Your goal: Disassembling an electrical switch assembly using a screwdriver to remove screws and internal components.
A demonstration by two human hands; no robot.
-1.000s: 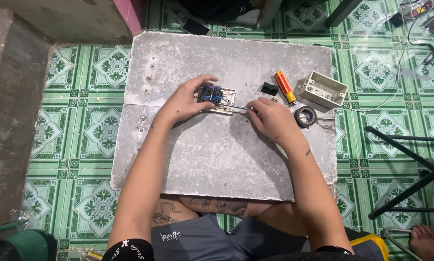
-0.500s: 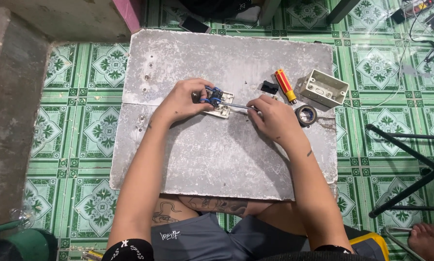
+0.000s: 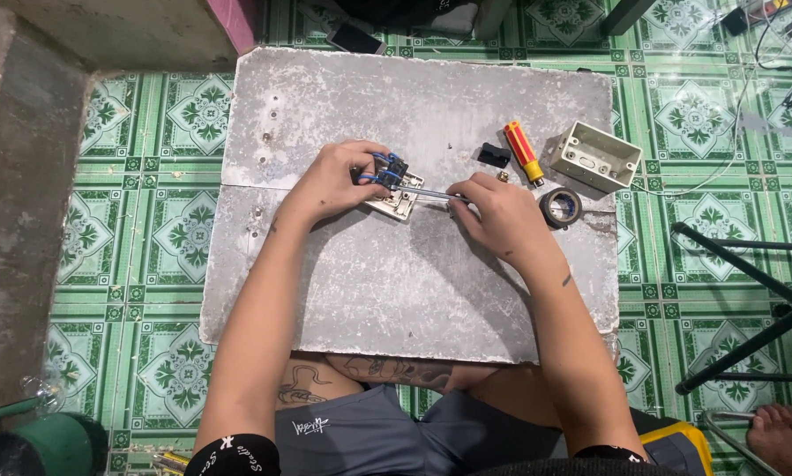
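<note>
Rough grey slab (image 3: pixel 466 291) over green patterned tiles: left hand (image 3: pixel 330 181) gripping blue-wired switch plate (image 3: pixel 394 189), right hand (image 3: pixel 493 211) clamped on thin metal screwdriver (image 3: pixel 427 192).

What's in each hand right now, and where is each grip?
Left hand pinches the switch module at its blue top. Right hand holds a screwdriver by its handle end, tip at the module.

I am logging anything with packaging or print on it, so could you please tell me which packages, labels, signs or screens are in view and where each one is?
Dark flat phone-like device: on the tiled floor past the slab's far edge, rectangular, its screen dark.
Print on the grey shorts: small pale marking at the bottom of the view.
No packages or signs can be made out.
</note>
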